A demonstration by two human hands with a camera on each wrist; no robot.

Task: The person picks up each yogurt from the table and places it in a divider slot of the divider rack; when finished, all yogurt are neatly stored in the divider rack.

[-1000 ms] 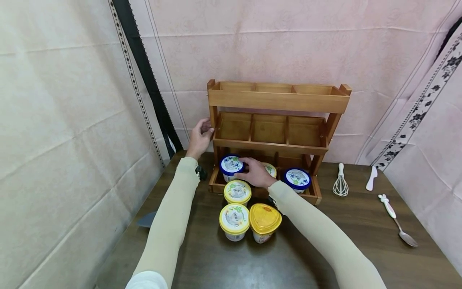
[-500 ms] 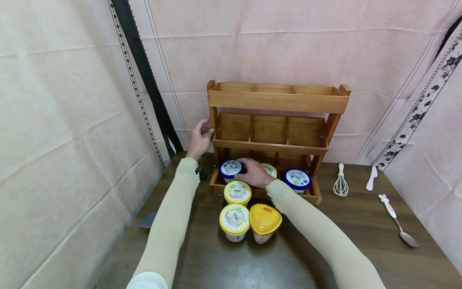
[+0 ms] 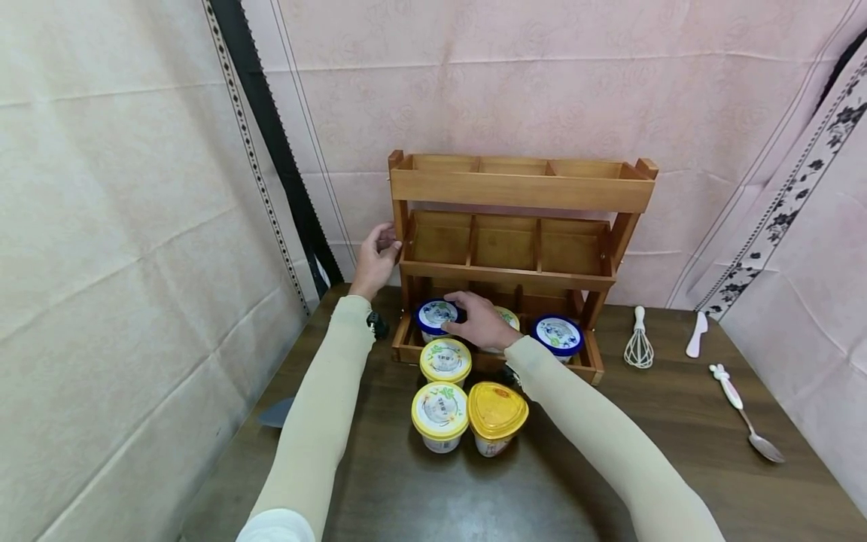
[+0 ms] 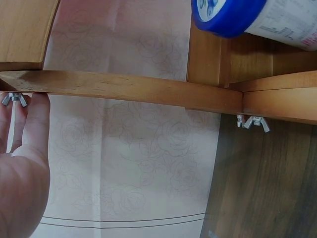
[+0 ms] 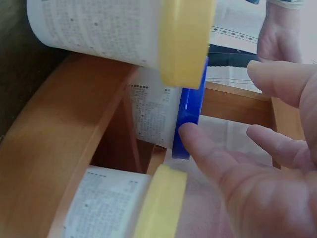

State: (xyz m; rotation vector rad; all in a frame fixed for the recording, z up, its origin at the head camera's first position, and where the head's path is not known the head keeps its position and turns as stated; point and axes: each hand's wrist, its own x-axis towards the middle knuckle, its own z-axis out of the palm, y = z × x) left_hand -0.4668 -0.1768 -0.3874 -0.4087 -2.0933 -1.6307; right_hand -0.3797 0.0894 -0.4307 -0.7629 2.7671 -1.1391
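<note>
A blue-lidded tub (image 3: 436, 315) sits in the left compartment of the wooden rack's (image 3: 521, 190) bottom tier. My right hand (image 3: 481, 324) is at its right side with fingers apart; in the right wrist view one fingertip touches the edge of the blue lid (image 5: 188, 106). Partly hidden behind that hand is a yellow-lidded tub (image 3: 508, 319) in the middle compartment. Another blue-lidded tub (image 3: 558, 336) stands in the right one. My left hand (image 3: 375, 263) rests its fingertips against the rack's left side post (image 4: 133, 87), close to a wing nut (image 4: 15, 99).
In front of the rack stand two round yellow-lidded tubs (image 3: 440, 412) and a yellow tub with a rounded triangular lid (image 3: 497, 410). To the right lie a whisk (image 3: 639, 342), a white-handled utensil (image 3: 697, 335) and a spoon (image 3: 745, 414). Cloth hangs behind.
The blue-lidded tub has settled slightly lower in the left compartment. My right hand's fingers have lifted and loosened from its lid. My left hand stays at the post.
</note>
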